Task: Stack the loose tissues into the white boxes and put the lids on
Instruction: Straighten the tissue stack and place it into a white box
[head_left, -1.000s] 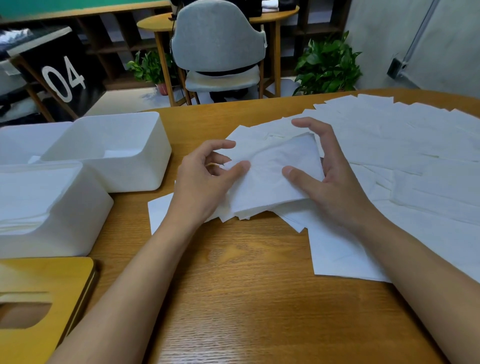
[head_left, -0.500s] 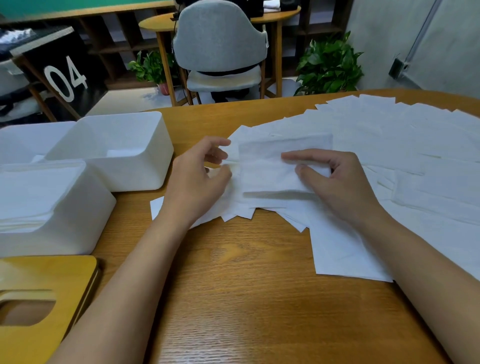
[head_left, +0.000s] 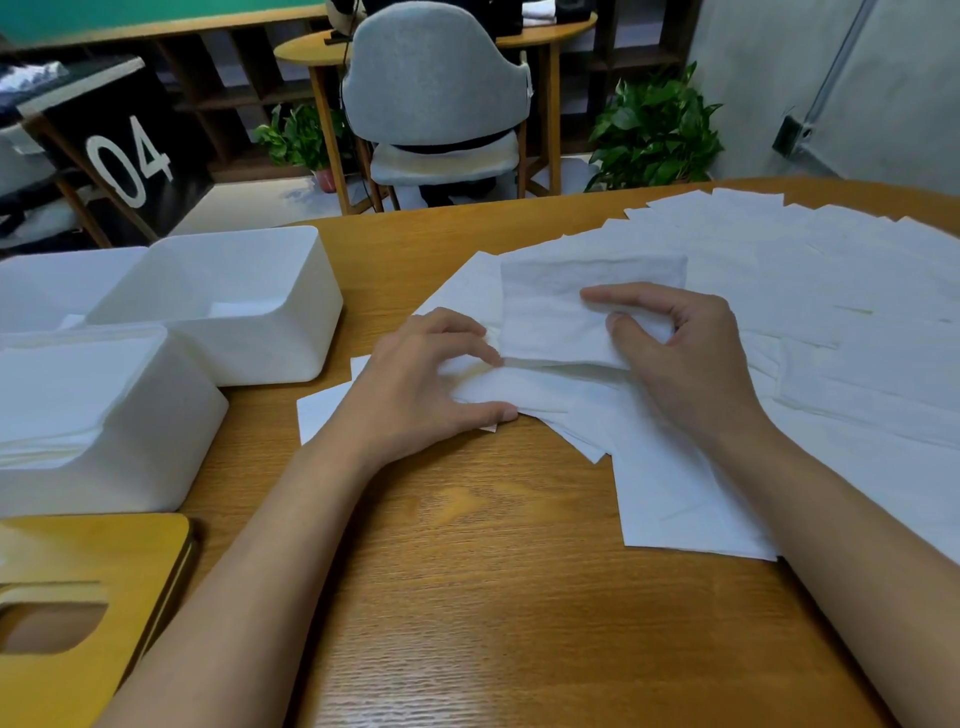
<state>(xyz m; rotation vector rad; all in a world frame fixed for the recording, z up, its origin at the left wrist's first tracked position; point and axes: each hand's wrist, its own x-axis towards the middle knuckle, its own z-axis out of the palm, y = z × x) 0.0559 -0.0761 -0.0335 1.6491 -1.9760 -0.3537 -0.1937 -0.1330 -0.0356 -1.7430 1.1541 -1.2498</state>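
Observation:
Loose white tissues (head_left: 810, 291) lie spread over the right half of the wooden table. My right hand (head_left: 685, 358) pinches one tissue (head_left: 561, 312) between thumb and fingers and holds it lifted above a small heap. My left hand (head_left: 421, 384) grips the near edge of that heap of tissues (head_left: 524, 395), thumb on the table side. On the left stand white boxes: the nearest box (head_left: 156, 447) holds a stack of tissues, and the one behind it (head_left: 291, 332) has a few at the bottom. A wooden lid (head_left: 124, 571) with a slot lies at the near left.
A third white box (head_left: 47, 280) sits at the far left edge. Bare table stretches in front of my arms. Beyond the table are a grey chair (head_left: 431, 93), potted plants (head_left: 654, 130) and a black sign reading 04 (head_left: 124, 156).
My right hand has gone from lying flat on the heap to pinching one tissue and lifting it. My left hand has closed on the heap's near edge.

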